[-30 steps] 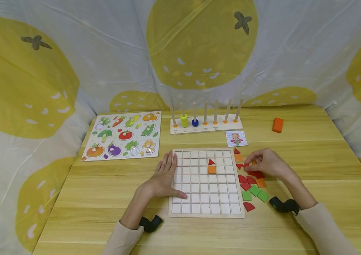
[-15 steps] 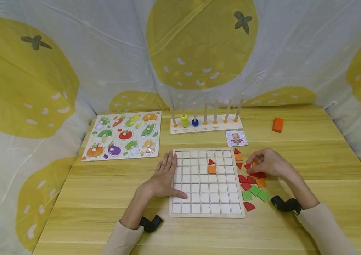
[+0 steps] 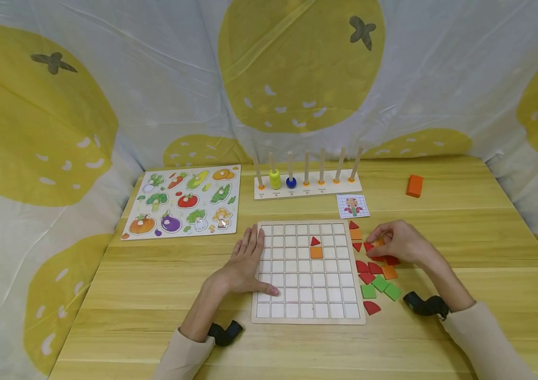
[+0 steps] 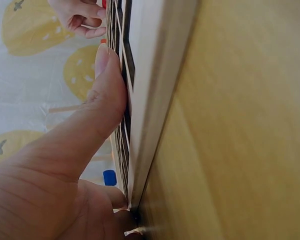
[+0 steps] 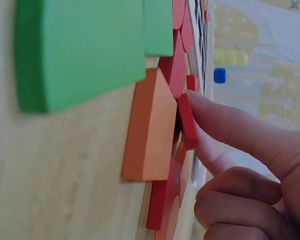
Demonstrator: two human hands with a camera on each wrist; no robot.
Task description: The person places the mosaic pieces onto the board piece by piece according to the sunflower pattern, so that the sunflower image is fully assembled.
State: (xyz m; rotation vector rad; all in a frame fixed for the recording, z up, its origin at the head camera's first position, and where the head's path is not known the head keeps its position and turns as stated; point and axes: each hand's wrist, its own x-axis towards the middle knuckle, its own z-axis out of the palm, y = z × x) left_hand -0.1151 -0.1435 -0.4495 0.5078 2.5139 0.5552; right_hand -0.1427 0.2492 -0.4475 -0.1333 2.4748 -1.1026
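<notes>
A wooden grid board (image 3: 307,321) lies in front of me with a red triangle (image 3: 314,241) and an orange square (image 3: 315,253) set in its cells. My left hand (image 3: 249,261) rests flat on the board's left edge, fingers straight and thumb (image 4: 102,100) lying on the grid. My right hand (image 3: 374,244) hovers over loose tiles to the right of the board, fingers curled. Its thumb (image 5: 225,125) and fingertips pinch a small red tile (image 5: 188,122) just above an orange tile (image 5: 150,130). Green tiles (image 3: 380,285) and red tiles (image 3: 367,272) lie nearer me.
A flower pattern card (image 3: 352,206) sits behind the board. Farther back are a peg rack (image 3: 307,187) with a yellow and a blue ring, a vegetable puzzle (image 3: 183,203) at the left, and an orange block (image 3: 414,186) at the right. Fabric walls surround the table.
My right hand's fingertips have shifted slightly up and right over the tile pile. The left hand and the board have not moved.
</notes>
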